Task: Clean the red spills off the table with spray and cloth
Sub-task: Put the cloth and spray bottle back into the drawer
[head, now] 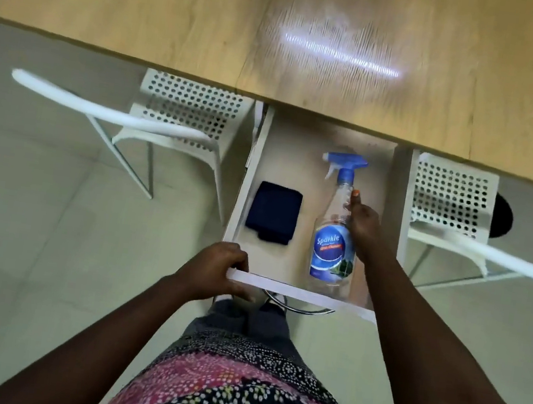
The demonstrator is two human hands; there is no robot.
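A drawer [283, 290] stands pulled out from under the wooden table [181, 18]. Inside it lies a clear spray bottle [333, 242] with a blue trigger head and a blue "Sparkle" label, its nozzle pointing away from me. To the left of the bottle rests a folded dark navy cloth [274, 212]. My left hand [214, 271] grips the drawer's white front edge at its left end. My right hand [363, 224] reaches into the drawer and touches the bottle's neck and shoulder; I cannot tell whether its fingers have closed around it. No red spill shows on the visible tabletop.
Two white perforated chairs stand tucked under the table, one at the left [181, 114] and one at the right [453, 200]. A chrome stool ring [298, 307] shows below the drawer front. Pale floor tiles lie on both sides of my legs.
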